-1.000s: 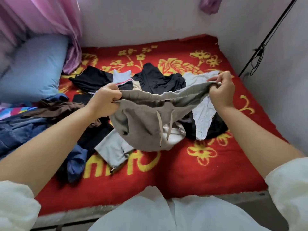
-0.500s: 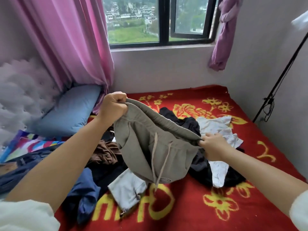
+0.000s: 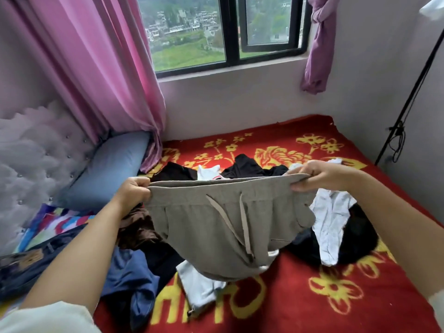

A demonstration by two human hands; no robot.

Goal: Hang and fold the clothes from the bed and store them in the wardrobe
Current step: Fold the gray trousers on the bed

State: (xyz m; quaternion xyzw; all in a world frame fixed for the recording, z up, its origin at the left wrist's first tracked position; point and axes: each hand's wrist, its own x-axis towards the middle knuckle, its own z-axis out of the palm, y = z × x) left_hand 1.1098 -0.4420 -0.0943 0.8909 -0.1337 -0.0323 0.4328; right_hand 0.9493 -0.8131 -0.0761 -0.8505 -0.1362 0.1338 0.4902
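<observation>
Gripping the grey shorts by the waistband, your left hand and right hand stretch them mid-frame above the red blanket, its yellow lettering unreadable. Loose clothes lie beneath; pink curtain and window fill the top.

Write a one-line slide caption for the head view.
Both hands, left and right, hold grey drawstring shorts stretched by the waistband above clothes strewn on a red floral blanket.

Grey shorts; red, yellow-flowered blanket
</observation>
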